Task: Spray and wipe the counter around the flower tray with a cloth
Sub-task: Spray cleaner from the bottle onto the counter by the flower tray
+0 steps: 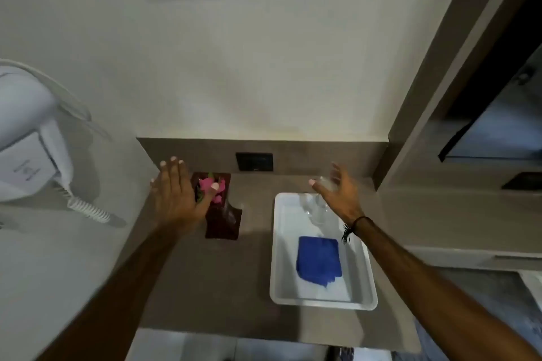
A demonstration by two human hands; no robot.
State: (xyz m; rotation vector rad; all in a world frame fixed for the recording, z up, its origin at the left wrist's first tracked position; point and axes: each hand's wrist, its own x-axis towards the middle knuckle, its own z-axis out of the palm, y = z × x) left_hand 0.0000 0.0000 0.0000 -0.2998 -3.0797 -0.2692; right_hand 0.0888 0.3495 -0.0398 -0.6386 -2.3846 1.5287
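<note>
A dark red flower tray (223,223) with pink flowers (211,184) lies on the brown counter (205,281) near the back wall. My left hand (176,196) hovers open just left of it, thumb over the flowers. To the right sits a white tray (278,243) with a folded blue cloth (318,261) in its near half and clear glasses (315,208) at its far end; I cannot make out a spray bottle for certain. My right hand (340,193) is open above the white tray's far right corner, fingers spread, holding nothing.
A white wall-mounted hair dryer (32,143) with a coiled cord hangs at the left. A dark socket plate (254,162) is set in the backsplash. A brown pillar (434,97) bounds the counter on the right. The counter's front edge runs below the trays.
</note>
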